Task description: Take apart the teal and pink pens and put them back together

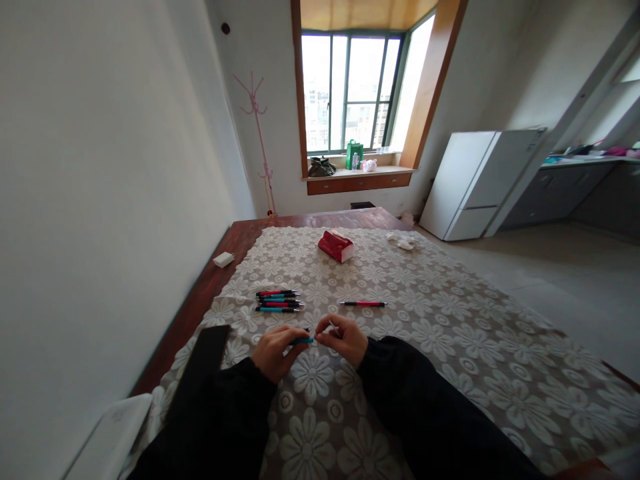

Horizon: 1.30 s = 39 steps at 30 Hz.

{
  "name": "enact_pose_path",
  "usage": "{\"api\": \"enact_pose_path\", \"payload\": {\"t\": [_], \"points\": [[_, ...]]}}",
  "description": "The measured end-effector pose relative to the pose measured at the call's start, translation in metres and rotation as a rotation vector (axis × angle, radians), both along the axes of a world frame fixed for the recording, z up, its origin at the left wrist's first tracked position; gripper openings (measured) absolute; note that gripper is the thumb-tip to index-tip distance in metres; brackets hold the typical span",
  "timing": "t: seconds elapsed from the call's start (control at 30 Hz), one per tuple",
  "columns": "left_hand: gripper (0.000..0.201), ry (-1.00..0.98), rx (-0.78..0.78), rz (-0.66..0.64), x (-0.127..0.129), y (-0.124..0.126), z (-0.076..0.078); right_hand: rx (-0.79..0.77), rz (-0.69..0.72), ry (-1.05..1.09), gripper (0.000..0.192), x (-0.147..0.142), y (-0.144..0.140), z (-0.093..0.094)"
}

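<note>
My left hand is closed around the blue barrel of a pen, just above the tablecloth. My right hand is pinched close to the end of that barrel. A small, thin pale piece seems to be between its fingertips, too small to name. Beyond my left hand lies a row of several pens, red and blue with black grips, side by side. A single red and black pen rests apart from them, beyond my right hand.
A flowered tablecloth covers most of the wooden table. Farther back are a red tissue pack and crumpled white tissues. A white box-like adapter sits at the left edge. Beside my left forearm lies a dark flat case.
</note>
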<state>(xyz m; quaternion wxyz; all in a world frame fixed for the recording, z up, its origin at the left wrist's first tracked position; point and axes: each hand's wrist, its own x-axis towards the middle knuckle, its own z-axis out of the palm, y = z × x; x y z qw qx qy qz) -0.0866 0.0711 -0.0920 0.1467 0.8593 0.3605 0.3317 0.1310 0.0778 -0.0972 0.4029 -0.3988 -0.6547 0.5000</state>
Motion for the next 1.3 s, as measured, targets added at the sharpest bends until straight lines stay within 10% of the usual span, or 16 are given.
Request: {"api": "enact_pose_path", "payload": {"t": [0.57, 0.77, 1.0, 1.3], "points": [[0.013, -0.025, 0.066, 0.243, -0.003, 0.007, -0.008, 0.546, 0.290, -0.655, 0.023, 0.002, -0.008, 0.001], [0.014, -0.008, 0.071, 0.137, -0.002, 0.005, -0.006, 0.545, 0.258, -0.478, 0.009, 0.000, -0.008, -0.002], [0.014, -0.019, 0.041, 0.035, -0.001, 0.003, -0.005, 0.174, 0.014, -0.051, 0.019, 0.001, -0.003, -0.001], [0.018, -0.036, 0.046, -0.017, -0.002, 0.001, -0.004, 0.204, -0.004, 0.009, 0.017, -0.002, -0.007, 0.011]]}}
